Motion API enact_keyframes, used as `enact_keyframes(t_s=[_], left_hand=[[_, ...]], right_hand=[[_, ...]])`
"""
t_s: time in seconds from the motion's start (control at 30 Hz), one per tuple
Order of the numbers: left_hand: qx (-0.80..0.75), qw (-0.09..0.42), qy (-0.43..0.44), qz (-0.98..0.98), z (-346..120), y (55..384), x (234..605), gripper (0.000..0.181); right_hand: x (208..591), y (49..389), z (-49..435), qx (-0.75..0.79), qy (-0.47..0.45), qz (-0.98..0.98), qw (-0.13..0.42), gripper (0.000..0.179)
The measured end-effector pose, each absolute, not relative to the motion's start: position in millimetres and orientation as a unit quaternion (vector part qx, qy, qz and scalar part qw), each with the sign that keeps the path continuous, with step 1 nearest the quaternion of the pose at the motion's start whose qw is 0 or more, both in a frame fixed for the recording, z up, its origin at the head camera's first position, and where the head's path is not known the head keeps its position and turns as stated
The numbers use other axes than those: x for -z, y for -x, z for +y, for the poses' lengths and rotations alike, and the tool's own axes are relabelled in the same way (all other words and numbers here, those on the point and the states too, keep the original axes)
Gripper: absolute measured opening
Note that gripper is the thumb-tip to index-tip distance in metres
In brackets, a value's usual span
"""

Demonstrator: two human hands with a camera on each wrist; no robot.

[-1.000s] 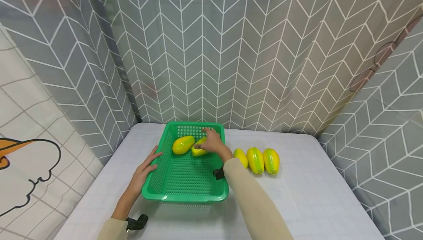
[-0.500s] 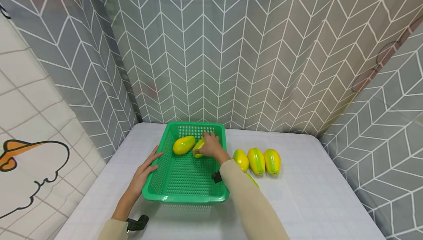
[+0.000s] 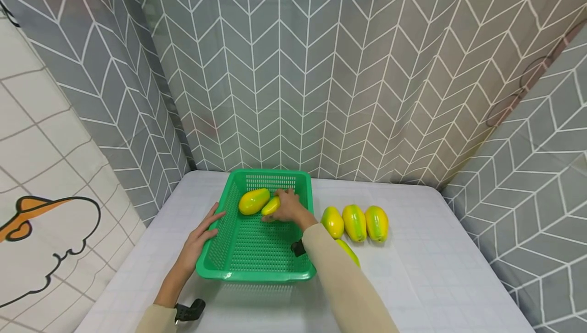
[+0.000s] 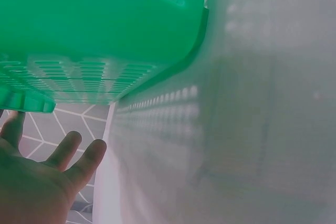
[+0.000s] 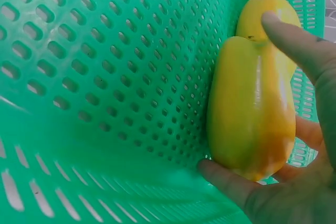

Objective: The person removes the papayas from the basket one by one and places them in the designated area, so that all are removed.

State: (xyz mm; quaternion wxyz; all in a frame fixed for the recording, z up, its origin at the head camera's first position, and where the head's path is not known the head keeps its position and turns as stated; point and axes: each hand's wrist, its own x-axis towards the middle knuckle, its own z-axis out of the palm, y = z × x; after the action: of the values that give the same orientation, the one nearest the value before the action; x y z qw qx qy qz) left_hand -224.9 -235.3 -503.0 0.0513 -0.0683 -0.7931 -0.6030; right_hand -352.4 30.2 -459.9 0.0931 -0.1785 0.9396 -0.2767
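A green perforated plastic basket [image 3: 257, 276] holds two yellow-green papayas. My right hand [image 3: 288, 208] reaches inside and grips one papaya [image 3: 270, 206], its thumb and fingers spread around the sides in the right wrist view. That papaya [image 5: 249, 108] lies low in the basket, overlapping the other papaya [image 5: 254, 11] in this view. In the head view the other papaya [image 3: 254, 201] rests to its left near the back wall. My left hand [image 3: 197, 238] rests against the basket's left rim with straight fingers; in the left wrist view, extended fingers [image 4: 86, 163] show beside the basket's wall.
Several more papayas lie on the white table right of the basket: a row of three, with the middle papaya [image 3: 354, 223] upright in view, and a papaya [image 3: 348, 252] partly behind the right sleeve. A grey patterned curtain [image 3: 293, 68] stands behind the table.
My right hand has moved slightly left and toward me, turning the papaya and bringing it closer to the other one. The left hand stays at the rim.
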Motion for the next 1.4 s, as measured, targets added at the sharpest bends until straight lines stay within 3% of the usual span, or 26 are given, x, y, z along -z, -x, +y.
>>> enact_keyframes(t_s=[0.43, 0.73, 0.97, 1.4], left_hand=[[0.605, 0.049, 0.074, -0.791, -236.5, 224.5, 503.3, 0.048], [0.608, 0.046, 0.074, -0.789, -236.5, 224.9, 503.2, 0.048], [0.608, 0.046, 0.074, -0.789, -236.5, 226.1, 504.1, 0.048], [0.609, 0.054, 0.079, -0.788, -236.3, 224.8, 504.9, 0.048]], right_hand=[[457.8, 351.1, 30.2, 0.282, 0.205, 0.932, 0.1, 0.065], [457.1, 350.4, 30.1, 0.286, 0.209, 0.929, 0.108, 0.087], [457.1, 349.1, 31.1, 0.294, 0.229, 0.921, 0.113, 0.076], [457.1, 349.6, 31.8, 0.305, 0.224, 0.918, 0.121, 0.074]])
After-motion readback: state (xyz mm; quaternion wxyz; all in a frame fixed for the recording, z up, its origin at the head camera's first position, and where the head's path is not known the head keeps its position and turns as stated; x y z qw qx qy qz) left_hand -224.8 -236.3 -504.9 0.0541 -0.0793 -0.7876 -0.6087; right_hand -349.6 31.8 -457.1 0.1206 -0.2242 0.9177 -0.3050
